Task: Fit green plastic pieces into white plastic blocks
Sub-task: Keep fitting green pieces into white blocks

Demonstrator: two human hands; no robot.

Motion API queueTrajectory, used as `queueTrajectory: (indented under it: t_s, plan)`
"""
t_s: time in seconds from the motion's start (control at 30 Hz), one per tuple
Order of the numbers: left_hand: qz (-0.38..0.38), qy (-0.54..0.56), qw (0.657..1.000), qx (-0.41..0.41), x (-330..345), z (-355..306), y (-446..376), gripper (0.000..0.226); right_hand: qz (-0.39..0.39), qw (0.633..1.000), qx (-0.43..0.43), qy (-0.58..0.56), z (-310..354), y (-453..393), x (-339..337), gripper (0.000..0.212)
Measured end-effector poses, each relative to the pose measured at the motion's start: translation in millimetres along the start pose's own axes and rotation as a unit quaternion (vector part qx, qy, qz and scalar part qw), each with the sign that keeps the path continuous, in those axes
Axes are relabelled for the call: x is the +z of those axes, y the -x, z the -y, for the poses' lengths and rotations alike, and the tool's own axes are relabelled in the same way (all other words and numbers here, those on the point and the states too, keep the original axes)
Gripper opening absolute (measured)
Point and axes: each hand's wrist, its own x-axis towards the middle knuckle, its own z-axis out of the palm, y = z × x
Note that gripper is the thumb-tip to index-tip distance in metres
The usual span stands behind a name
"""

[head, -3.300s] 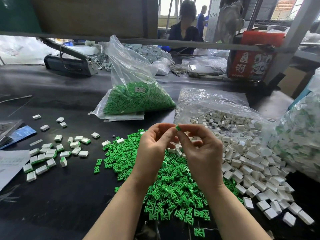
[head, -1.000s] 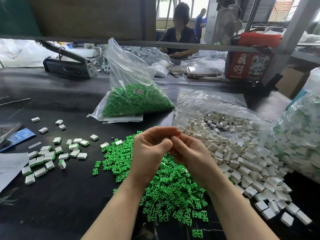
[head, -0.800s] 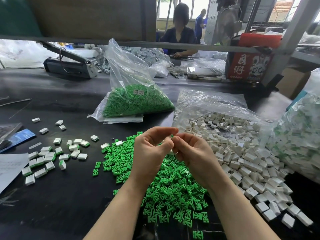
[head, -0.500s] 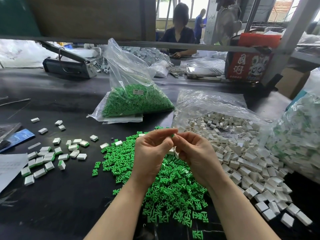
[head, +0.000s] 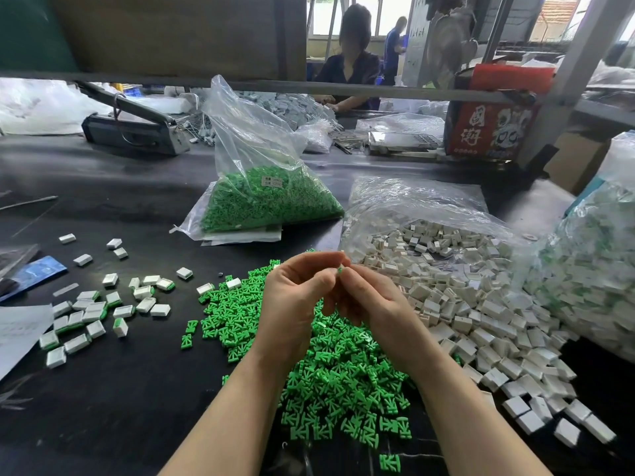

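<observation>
My left hand [head: 295, 304] and my right hand [head: 374, 305] meet fingertip to fingertip above the table's middle. Between the fingertips a small green plastic piece [head: 340, 269] shows, pinched by both hands; what else they hold is hidden by the fingers. Beneath my hands lies a heap of loose green pieces [head: 330, 369]. A large heap of white blocks [head: 457, 304] spreads to the right. Finished white blocks with green inserts [head: 92, 314] lie scattered at the left.
A clear bag of green pieces [head: 268, 197] stands behind the heap. A bag of white blocks [head: 429, 214] and a bag of assembled parts [head: 598, 283] sit right. A heat sealer [head: 134, 128] and red box [head: 494, 128] stand far back. A person [head: 350, 63] sits opposite.
My hands stayed together over the green heap, shifting only slightly. The fingertips kept working the small piece between them. Nothing else on the table moved.
</observation>
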Motion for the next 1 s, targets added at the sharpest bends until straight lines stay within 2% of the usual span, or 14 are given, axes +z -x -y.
queueTrajectory:
  t_s: [0.3,0.73,1.0]
  plan:
    - [-0.008,0.006,1.0,0.003,3,0,1,0.023,-0.012,0.998,-0.033,0.051,-5,-1,1,0.037]
    - [-0.036,0.048,0.998,-0.035,12,5,1,0.012,-0.115,0.985,-0.06,0.115,-7,-3,7,0.045]
    - [-0.04,0.077,0.995,-0.054,12,7,1,0.011,-0.13,0.982,-0.062,0.122,-7,-2,8,0.035]
